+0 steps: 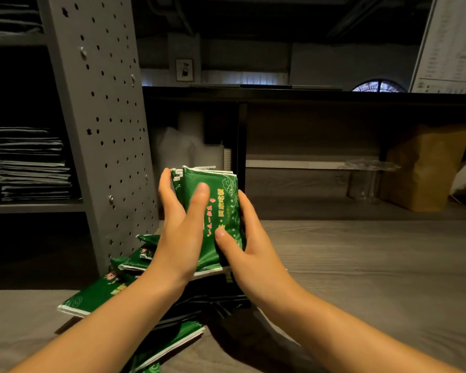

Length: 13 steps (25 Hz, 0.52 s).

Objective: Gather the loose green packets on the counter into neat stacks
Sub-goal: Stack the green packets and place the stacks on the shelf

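Head view. A bundle of glossy green rectangular foil packets with white edges [215, 200] is held off the grey wood-grain counter [361, 265], clamped between both hands. The left hand [178, 227] grips its left long edge: the thumb [199, 195] lies flat across the printed face, and the fingers [165, 184] curl round the back. The right hand [249, 246] grips the right long edge likewise, its thumb [223, 236] pressed on the lower face, its other fingers mostly hidden behind the bundle.

Orientation: the bundle's long axis runs from the heels of the hands out past the fingertips, upward and away from the person. The printed face is turned to the camera. The far short edges, just beyond the left fingertips, stand staggered, not flush.

Progress, as a judgement: one handful is gathered but not yet squared or set down. No finished stack shows on the counter. More loose green packets [97, 294] lie overlapping at mixed angles below the wrists and beside the left forearm, near the foot of a grey perforated metal panel [105, 117]. Most of the gathering therefore appears to be left.
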Available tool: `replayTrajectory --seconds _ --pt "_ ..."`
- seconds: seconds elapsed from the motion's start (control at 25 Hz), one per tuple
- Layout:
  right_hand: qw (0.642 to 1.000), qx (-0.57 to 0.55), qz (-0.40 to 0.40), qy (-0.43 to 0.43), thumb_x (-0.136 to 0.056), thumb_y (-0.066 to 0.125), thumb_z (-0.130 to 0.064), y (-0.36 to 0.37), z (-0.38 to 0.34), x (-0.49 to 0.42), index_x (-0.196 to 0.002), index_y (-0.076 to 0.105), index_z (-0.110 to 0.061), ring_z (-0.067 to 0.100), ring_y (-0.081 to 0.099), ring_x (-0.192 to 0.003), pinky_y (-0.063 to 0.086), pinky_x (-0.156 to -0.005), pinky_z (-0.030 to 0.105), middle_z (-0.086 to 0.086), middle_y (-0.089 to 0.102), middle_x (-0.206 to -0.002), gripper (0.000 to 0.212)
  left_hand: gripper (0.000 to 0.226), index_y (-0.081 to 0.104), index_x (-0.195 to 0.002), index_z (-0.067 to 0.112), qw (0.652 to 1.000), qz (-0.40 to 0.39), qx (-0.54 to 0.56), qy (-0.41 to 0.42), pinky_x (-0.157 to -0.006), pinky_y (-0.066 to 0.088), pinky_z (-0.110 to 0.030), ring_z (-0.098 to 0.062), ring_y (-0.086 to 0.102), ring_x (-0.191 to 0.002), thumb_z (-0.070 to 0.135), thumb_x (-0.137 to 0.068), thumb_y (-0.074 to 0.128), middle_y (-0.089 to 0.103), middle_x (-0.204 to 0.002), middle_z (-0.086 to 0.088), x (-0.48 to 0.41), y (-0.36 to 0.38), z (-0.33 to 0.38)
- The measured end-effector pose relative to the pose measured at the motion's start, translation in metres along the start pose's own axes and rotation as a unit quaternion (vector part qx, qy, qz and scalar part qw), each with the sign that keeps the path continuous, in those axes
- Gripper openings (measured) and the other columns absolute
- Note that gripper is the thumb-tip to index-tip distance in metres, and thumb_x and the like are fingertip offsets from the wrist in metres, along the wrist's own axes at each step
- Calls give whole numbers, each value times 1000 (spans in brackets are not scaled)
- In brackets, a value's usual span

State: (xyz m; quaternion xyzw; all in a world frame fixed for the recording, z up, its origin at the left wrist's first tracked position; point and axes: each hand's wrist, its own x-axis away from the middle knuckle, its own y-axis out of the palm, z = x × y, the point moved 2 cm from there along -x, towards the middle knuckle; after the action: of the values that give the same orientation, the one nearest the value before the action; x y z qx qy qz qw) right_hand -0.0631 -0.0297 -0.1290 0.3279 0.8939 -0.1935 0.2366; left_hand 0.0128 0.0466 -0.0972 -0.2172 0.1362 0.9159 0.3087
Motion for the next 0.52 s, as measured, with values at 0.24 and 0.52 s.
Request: replayTrajectory --seconds 0.24,0.52 --pt "993 -92 -67 34 -100 40 -14 -16 -5 -9 -147 28 -24 4 39 -133 33 -112 27 -7 40 -146 50 88 4 -147 33 998 0 -65 21 -75 47 -6 -7 50 -118 17 -86 65 35 -145 7 -10 -9 -2" --pt "959 252 -108 72 -98 43 -15 -48 26 -19 -136 45 -15 16 43 -129 30 -106 21 3 51 -136 38 72 16 -143 30 996 60 -44 40 -90 48 -33 -5 54 -104 16 -89 61 44 -114 20 -21 -21 8"
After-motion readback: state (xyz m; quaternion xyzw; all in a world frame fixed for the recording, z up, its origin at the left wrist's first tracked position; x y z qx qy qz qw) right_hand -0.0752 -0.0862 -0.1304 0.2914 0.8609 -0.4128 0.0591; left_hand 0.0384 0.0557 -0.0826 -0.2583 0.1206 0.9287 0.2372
